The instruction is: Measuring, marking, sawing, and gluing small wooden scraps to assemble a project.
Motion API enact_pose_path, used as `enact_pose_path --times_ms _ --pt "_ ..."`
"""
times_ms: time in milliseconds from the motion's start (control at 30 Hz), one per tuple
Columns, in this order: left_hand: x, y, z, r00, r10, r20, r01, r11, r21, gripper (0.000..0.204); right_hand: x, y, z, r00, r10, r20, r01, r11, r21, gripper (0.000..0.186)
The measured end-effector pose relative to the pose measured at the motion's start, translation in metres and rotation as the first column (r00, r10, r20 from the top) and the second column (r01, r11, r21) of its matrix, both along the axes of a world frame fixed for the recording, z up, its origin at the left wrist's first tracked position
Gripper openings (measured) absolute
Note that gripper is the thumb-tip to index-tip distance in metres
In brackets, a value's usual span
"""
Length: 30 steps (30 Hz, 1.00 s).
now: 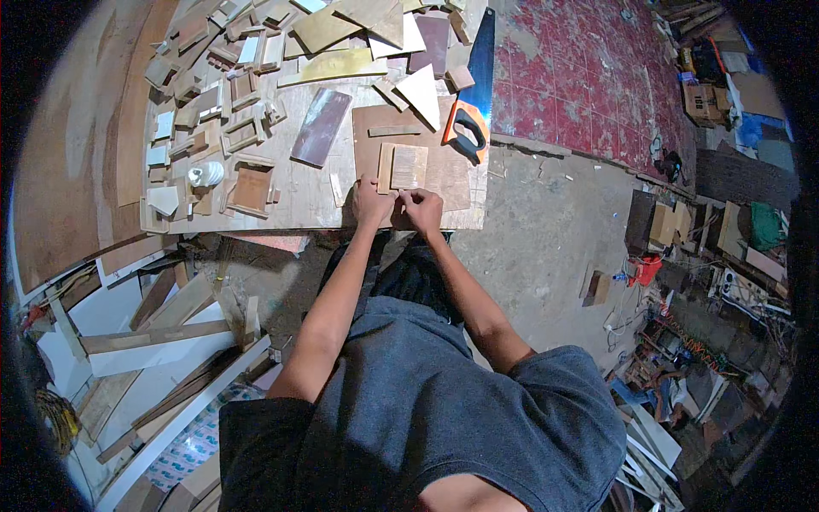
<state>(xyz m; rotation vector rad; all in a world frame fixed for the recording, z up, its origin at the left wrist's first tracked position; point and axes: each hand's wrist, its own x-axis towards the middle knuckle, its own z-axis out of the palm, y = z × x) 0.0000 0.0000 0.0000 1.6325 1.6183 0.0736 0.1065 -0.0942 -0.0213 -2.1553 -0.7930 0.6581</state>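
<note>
A small light wooden piece with a raised ribbed block [409, 167] on a flat base lies on a thin brown board [450, 183] near the table's front edge. My left hand [373, 205] is closed on the near left corner of this piece. By its near edge, my right hand [423, 210] has its fingers pinched together; whatever is between them is too small to make out. Just beyond the piece lies a narrow wooden strip [394, 130]. To the right rests a handsaw [468, 128] with an orange and black handle.
Several small wooden box frames [244, 132] crowd the table's left side, with a spiral bulb [206, 175] among them. Wood offcuts [345, 66] and a dark rectangular panel [322, 128] lie farther back. Scrap boards [162, 341] fill the floor at left; tools and wires clutter the right.
</note>
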Motion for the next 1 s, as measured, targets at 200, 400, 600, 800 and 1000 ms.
enact_pose_path --times_ms 200,400,600,800,1000 --pt "0.005 0.000 0.003 1.000 0.018 -0.001 -0.018 0.999 -0.039 0.057 0.002 0.000 -0.003 0.998 -0.005 0.060 0.006 1.000 -0.006 0.027" --pt "-0.003 0.004 -0.014 0.998 0.048 0.045 -0.047 0.998 -0.028 0.047 0.001 -0.003 -0.005 0.999 -0.004 0.033 0.005 1.000 -0.005 0.026" --pt "-0.021 0.031 -0.020 0.993 0.035 0.111 -0.035 0.999 -0.001 0.031 0.020 -0.011 0.001 0.976 -0.197 -0.095 0.209 0.969 0.129 0.028" --pt "-0.055 0.039 0.003 0.942 0.049 0.331 -0.026 0.997 -0.076 0.018 0.067 -0.031 -0.009 0.958 -0.265 -0.112 0.266 0.964 -0.005 0.027" --pt "-0.082 -0.012 0.004 0.958 0.068 0.279 -0.057 0.997 -0.049 0.015 0.083 -0.041 -0.007 0.989 -0.025 -0.144 0.024 1.000 -0.005 0.027"
